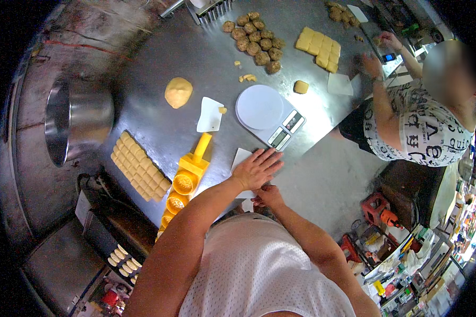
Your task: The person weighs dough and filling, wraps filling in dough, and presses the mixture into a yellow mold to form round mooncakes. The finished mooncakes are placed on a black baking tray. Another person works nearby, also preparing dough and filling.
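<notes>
My left hand (pixel 258 169) lies flat with its fingers spread, over a white sheet or scraper (pixel 240 157) at the table's front edge. Its fingertips are by the lower corner of a white digital kitchen scale (pixel 260 106), whose round platform bears nothing. My right hand (pixel 269 196) is just below, fingers curled at the table edge; whether it grips something is hidden. Left of my hands lies a yellow mooncake mould (pixel 194 163) with a handle and several round patterned cavities. Beyond it a white dough scraper (pixel 209 115) has a small dough scrap (pixel 222 110) at its edge.
On the steel table (pixel 142 91) are a dough ball (pixel 178 92), cut dough pieces (pixel 139 166), brown filling balls (pixel 258 39), a dough slab (pixel 318 47) and one dough piece (pixel 301 86). A metal pot (pixel 89 115) stands left. A co-worker (pixel 416 119) works at right.
</notes>
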Demonstrator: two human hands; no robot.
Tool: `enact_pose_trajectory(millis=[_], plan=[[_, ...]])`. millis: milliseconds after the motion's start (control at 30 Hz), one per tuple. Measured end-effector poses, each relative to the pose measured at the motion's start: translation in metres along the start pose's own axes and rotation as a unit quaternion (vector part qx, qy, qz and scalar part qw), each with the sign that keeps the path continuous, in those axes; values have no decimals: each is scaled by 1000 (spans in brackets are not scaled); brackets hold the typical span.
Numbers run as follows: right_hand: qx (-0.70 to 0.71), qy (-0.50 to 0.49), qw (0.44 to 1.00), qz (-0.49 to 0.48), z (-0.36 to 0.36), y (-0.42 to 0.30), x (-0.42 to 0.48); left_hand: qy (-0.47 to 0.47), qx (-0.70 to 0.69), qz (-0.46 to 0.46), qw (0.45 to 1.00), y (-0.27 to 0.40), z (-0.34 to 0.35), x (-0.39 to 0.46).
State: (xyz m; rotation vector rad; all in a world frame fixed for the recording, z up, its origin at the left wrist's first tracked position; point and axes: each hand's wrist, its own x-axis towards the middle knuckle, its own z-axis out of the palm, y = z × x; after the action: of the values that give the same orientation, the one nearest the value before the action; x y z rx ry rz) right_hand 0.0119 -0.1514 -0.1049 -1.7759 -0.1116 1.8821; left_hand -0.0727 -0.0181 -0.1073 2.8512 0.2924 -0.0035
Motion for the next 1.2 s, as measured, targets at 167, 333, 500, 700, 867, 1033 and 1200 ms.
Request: enact_pose_trajectory(millis=[167, 333, 500, 700, 867, 1033, 1200], plan=[[-62, -32, 997, -35, -2, 22, 16, -66, 19, 46, 997, -1, -14, 6], [3, -11, 1000, -8, 4, 11, 5, -85, -2, 58, 995, -1, -16, 8], [-35, 23, 990, -138, 8, 29, 1, 87, -123, -88, 985, 13, -42, -12], [36, -126, 983, -127, 1, 12, -31, 386, -595, -477, 518, 29, -48, -125], [175, -224, 959, -17, 14, -23, -71, 180, -618, -369, 670, 37, -91, -119], [90, -260, 959, -67, 9, -1, -34, 278, -928, -162, 189, 34, -44, -120], [201, -319, 925, -45, 32, -58, -90, 257, -936, -176, 161, 17, -81, -118]])
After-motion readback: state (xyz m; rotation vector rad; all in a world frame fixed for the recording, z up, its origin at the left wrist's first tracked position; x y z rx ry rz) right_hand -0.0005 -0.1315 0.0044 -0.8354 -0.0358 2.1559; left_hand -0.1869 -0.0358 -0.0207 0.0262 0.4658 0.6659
